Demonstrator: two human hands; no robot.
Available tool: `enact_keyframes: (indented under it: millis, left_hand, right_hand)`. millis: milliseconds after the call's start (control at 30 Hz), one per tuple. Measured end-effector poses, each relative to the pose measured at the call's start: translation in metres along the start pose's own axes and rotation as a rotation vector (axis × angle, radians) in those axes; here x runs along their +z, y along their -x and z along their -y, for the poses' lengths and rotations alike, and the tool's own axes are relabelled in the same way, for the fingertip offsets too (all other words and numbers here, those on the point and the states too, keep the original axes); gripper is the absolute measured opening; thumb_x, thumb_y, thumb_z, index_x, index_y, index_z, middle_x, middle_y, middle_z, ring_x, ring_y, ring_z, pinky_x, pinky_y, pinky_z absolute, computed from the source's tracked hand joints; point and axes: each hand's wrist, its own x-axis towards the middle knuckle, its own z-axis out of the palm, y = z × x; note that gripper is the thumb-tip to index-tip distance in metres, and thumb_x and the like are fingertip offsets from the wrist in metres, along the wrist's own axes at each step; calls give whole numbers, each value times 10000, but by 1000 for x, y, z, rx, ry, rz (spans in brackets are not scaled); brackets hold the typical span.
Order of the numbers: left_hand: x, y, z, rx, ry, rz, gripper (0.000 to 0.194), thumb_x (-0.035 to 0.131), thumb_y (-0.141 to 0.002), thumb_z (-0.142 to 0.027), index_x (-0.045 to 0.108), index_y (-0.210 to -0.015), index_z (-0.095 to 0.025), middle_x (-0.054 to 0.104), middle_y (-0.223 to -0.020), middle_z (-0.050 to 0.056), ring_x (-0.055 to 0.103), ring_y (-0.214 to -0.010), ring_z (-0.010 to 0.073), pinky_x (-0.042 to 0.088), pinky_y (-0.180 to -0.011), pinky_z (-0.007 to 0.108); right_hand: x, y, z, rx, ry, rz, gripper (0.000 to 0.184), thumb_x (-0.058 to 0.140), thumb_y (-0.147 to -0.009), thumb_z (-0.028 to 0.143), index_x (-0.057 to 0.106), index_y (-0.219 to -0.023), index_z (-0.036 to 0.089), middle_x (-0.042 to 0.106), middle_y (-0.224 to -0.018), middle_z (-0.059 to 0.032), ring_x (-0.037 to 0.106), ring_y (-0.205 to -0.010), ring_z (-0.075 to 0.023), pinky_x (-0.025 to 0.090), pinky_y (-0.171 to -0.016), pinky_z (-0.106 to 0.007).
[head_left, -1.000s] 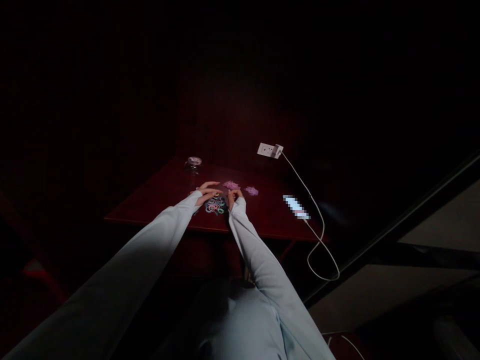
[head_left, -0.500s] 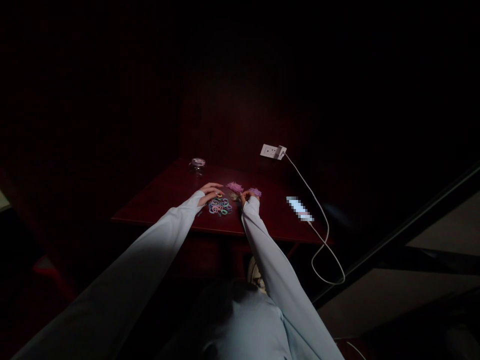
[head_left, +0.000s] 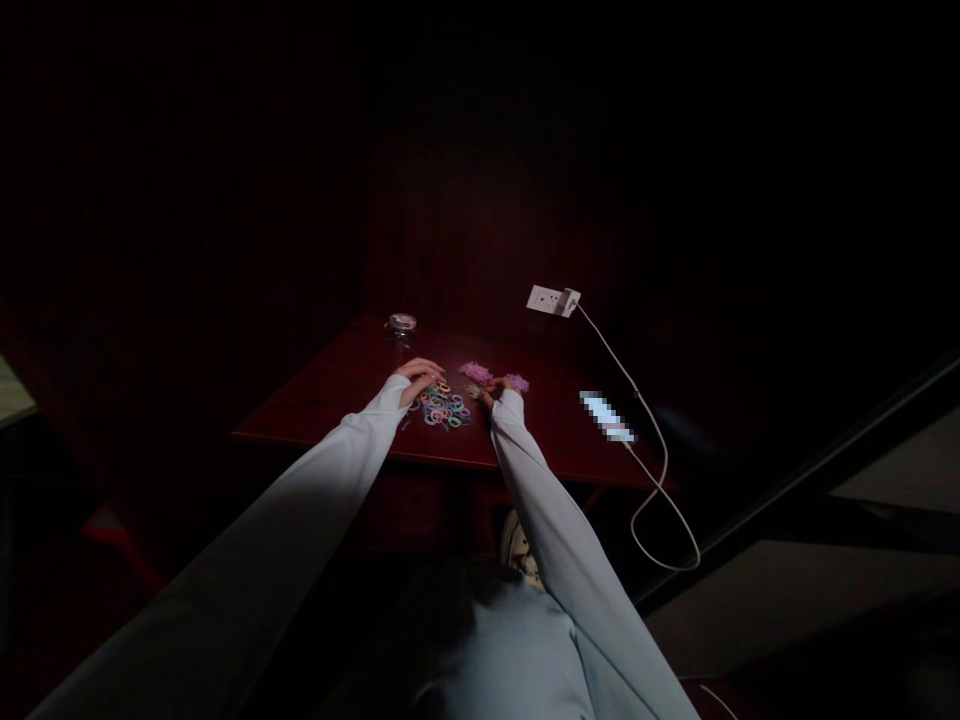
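A loose pile of small multicoloured hair ties [head_left: 444, 412] lies near the front edge of the dark red table [head_left: 300, 410]. My left hand [head_left: 417, 372] is over the pile's far left side, its fingers apart and a little bent, with no hair tie plainly held. Beside a small yellowish heap of hair ties [head_left: 474, 391], my right hand [head_left: 498, 388] has its fingers bent together; whatever they hold is too small to see. A pink heap [head_left: 475, 372] sits just behind, and a purple heap [head_left: 517, 382] shows past my right hand.
At the back left stands a clear round jar [head_left: 402, 326]. A blurred-out phone [head_left: 606, 416] lies to the right, its white cable [head_left: 666, 440] looping over the table edge up to a wall socket [head_left: 551, 300]. The surroundings are very dark.
My right hand has moved right, away from the mixed pile, uncovering the yellowish heap. My left hand has drawn slightly left with its fingers more bent. The view has shifted a little.
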Motion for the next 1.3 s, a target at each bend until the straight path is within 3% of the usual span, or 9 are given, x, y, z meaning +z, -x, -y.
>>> enact_keyframes:
  millis: [233,400,533,667,833,967,1067,1200,1300]
  left_hand:
    - [-2,0,-5,-23,-73,-93,265,609,-881,-378,759,-740,-211,768,-927,79,702,-958,248,576,-905,368]
    - [-10,3,-13,-160,-298,-303,236,556,-883,-279,720,-721,-225,726,-851,40,667,-840,214,522,-789,321]
    - [-14,3,-18,-306,-482,-372,158,595,-881,-253,688,-755,-231,716,-899,33,671,-903,226,485,-843,337]
    - [-14,0,-20,-467,-543,-439,114,588,-916,-253,679,-985,-254,692,-886,22,685,-987,250,467,-917,377]
    - [-19,-2,-16,-676,-529,-413,159,509,-987,-274,655,-1039,-241,752,-1033,84,696,-1117,327,458,-1013,493]
    - [-22,0,-5,-609,-554,-315,240,474,-982,-281,701,-1032,-221,719,-1295,164,615,-1292,396,460,-1080,559]
    - [-19,-4,8,-556,-467,-252,318,443,-977,-321,747,-958,-228,728,-1299,144,629,-1279,359,471,-1126,509]
    - [-12,-13,22,-639,-105,-246,506,415,-967,-555,737,-788,-208,787,-985,132,723,-1059,323,588,-956,439]
    - [-20,-14,30,-617,130,-248,576,503,-871,-704,725,-735,-189,786,-904,138,734,-981,325,603,-887,444]
  right_hand:
    - [-3,-2,7,83,23,-30,147,670,-834,304,717,-932,204,733,-955,-79,621,-998,-260,495,-929,-371]
    - [-7,4,22,58,209,-70,222,552,-974,305,745,-995,198,744,-1044,-99,585,-1076,-269,448,-949,-372]
    - [-7,15,39,-59,410,27,276,497,-1053,301,735,-961,198,753,-1033,-103,582,-1059,-260,399,-939,-360]
    - [-5,24,57,-276,559,178,300,494,-1085,327,740,-968,201,767,-1022,-109,592,-1084,-265,387,-946,-358]
    - [-4,30,66,-335,613,167,330,468,-1101,353,753,-1030,201,769,-1076,-119,597,-1092,-268,409,-925,-352]
    - [0,34,69,-238,644,115,355,444,-1113,376,746,-1104,191,758,-1124,-126,620,-1052,-255,423,-901,-337]
    - [5,39,72,-213,667,117,374,425,-1120,385,734,-1096,175,749,-1140,-140,626,-1045,-250,419,-902,-334]
    - [9,43,77,-268,665,131,359,426,-1123,379,719,-1075,177,736,-1152,-137,605,-1082,-249,410,-922,-341]
    - [9,44,82,-285,642,152,322,447,-1120,363,716,-1084,189,730,-1152,-120,594,-1108,-248,406,-933,-347]
